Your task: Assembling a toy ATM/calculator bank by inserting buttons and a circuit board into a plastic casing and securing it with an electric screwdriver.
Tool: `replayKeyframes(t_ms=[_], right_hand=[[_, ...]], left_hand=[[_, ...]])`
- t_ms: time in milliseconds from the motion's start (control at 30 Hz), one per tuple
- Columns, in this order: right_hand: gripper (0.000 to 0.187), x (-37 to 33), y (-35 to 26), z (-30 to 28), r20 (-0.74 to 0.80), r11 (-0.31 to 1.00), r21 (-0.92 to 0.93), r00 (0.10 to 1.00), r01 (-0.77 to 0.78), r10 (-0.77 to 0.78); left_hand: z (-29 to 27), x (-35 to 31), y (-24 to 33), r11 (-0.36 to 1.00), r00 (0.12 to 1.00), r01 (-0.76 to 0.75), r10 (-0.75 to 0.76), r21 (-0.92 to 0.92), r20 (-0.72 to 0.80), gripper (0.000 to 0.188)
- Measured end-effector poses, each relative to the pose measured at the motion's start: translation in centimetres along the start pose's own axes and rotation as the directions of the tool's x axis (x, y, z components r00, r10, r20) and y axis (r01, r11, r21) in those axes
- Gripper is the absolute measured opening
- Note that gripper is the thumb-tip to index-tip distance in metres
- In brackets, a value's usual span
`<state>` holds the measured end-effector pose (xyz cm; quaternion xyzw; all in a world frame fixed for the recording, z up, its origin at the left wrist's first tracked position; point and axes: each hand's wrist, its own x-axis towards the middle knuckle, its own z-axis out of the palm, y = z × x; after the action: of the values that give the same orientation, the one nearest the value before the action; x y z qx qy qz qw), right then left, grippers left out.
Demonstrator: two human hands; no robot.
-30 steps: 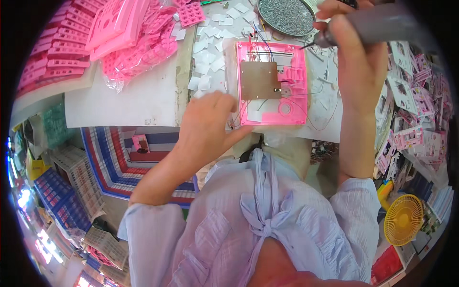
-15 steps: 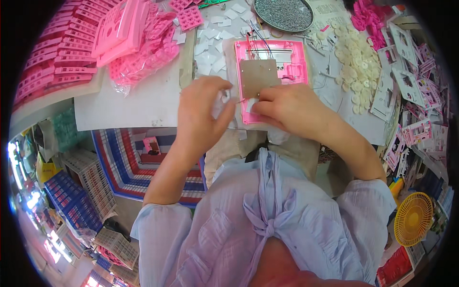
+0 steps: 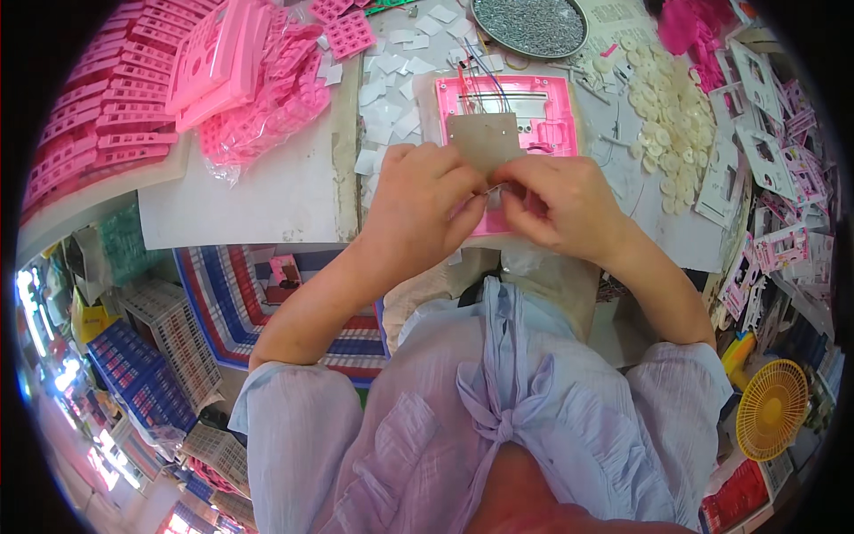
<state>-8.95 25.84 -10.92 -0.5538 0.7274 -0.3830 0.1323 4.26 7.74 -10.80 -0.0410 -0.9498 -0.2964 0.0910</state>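
Observation:
Both hands meet over the near end of a pink plastic casing (image 3: 562, 125), which lies open with its inside up. A flat brown board (image 3: 480, 135) rests in it, and thin coloured wires (image 3: 480, 76) run from the board's far side. My left hand (image 3: 422, 196) is closed in a pinch at the board's near edge. Facing it, my right hand (image 3: 560, 200) pinches too, its fingertips almost touching the left ones. Something thin and pale shows between them, too small to name. My fingers hide the board's near edge and part of the casing.
Small white squares (image 3: 390, 62) lie scattered left of the casing. A round tray of small metal parts (image 3: 529, 27) stands behind it. Cream discs (image 3: 667, 125) and printed panels (image 3: 761, 156) cover the right side. Bagged pink parts (image 3: 267, 116) and stacked pink pieces (image 3: 133, 89) fill the left.
My left hand has moved right and closed from a loose, open curl into a pinch beside the right fingertips. My right hand has shifted slightly right, its fingers still pinched.

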Motion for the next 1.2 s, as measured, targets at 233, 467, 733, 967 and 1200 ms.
replayKeyframes(t_ms=[233, 467, 733, 967, 1200], right_hand=[[0.016, 0.5, -0.3, -1.6, 0.158, 0.862, 0.331, 0.923, -0.384, 0.351], [0.014, 0.9, -0.1, -1.7, 0.179, 0.863, 0.365, 0.936, -0.350, 0.304], [0.009, 0.6, 0.0, -0.9, 0.098, 0.949, 0.263, 0.983, -0.175, 0.154], [0.009, 0.7, -0.1, -1.6, 0.172, 0.837, 0.421, 0.937, -0.349, 0.304], [0.013, 0.8, -0.3, -1.5, 0.187, 0.832, 0.413, 0.929, -0.369, 0.319]], left_hand=[[-0.4, 1.2, 0.0, 0.967, 0.999, 0.016, -0.005, -0.253, 0.043, 0.015], [-0.6, 1.2, -0.4, 0.955, 0.999, 0.039, -0.027, -0.295, 0.046, 0.010], [-0.2, 1.2, -0.2, 0.925, 0.995, 0.095, -0.098, -0.368, 0.011, 0.010], [-0.7, 0.5, -0.5, 0.889, 0.985, 0.150, -0.172, -0.433, -0.012, 0.011], [0.1, 0.7, 0.2, 0.950, 0.989, 0.101, -0.127, -0.296, -0.071, 0.009]])
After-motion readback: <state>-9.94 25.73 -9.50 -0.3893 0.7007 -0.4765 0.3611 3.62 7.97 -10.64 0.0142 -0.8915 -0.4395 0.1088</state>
